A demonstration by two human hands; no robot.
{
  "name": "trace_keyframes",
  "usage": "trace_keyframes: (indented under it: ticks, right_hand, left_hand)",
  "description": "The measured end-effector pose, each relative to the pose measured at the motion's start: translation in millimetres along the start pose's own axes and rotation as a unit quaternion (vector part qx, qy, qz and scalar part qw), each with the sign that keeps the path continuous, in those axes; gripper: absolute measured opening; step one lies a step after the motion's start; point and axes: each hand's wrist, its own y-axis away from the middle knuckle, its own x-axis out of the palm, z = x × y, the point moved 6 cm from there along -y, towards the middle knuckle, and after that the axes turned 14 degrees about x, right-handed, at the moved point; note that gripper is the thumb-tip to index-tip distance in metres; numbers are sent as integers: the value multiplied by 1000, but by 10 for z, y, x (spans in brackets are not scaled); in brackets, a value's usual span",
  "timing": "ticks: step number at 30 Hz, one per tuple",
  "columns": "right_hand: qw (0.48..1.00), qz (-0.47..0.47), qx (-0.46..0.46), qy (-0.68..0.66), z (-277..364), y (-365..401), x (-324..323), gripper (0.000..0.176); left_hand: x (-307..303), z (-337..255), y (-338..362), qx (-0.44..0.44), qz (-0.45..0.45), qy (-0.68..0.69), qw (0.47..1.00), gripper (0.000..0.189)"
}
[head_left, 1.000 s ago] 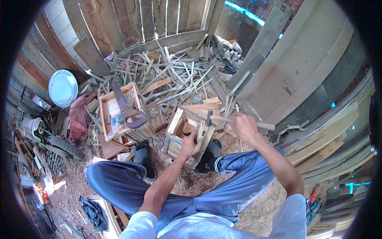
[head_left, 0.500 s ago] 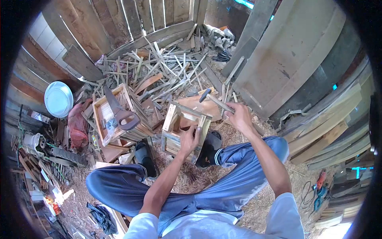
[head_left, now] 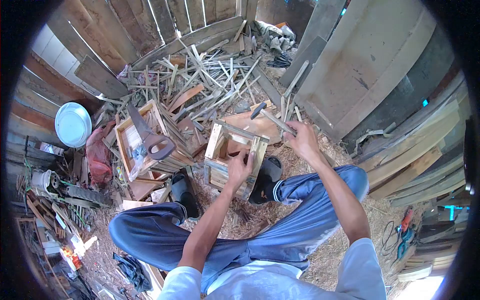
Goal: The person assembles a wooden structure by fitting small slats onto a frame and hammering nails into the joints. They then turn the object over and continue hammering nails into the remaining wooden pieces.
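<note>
My right hand [head_left: 302,139] is wrapped round the wooden handle of a hammer [head_left: 272,119]. The hammer's dark head points up and left, raised beyond the right side of a small slatted wooden box [head_left: 216,165]. That box stands between my feet with its open top facing me. My left hand [head_left: 240,169] grips the right-hand slat at its rim, fingers bent and partly inside. Whether a nail sits between those fingertips is too small to tell.
Left of it, a second wooden box [head_left: 165,127] carries a handsaw [head_left: 149,136] and a clear plastic bag. Loose wood strips [head_left: 200,85] pile up behind. Large boards [head_left: 360,75] lean at the right. A power tool [head_left: 405,235] with a cord lies at lower right.
The hammer and my right hand have shifted slightly down and left. My left hand stays at the box's right rim, its fingers slightly moved. The view has tilted a little.
</note>
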Motion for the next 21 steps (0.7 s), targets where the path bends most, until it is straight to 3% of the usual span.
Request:
trace_keyframes:
  ticks: [4,7,10,12,17,21]
  right_hand:
    - [999,39,18,-12,0,3,125,31]
    - [995,71,65,-25,-16,-68,206,30]
    - [995,50,62,-57,-118,-183,457,30]
    - [993,59,59,-81,-150,-203,624,30]
    - [986,107,59,-110,-236,-224,931,22]
    - [977,135,60,-152,-248,-256,982,25]
  left_hand:
    - [39,54,-57,-30,10,14,999,34]
    - [150,122,-139,-58,25,119,991,30]
    - [171,80,-211,-18,-11,183,983,23]
    - [258,92,-221,-72,12,293,953,19]
    - [276,69,-151,-118,5,294,949,20]
    - [300,67,-135,-61,-20,258,964,23]
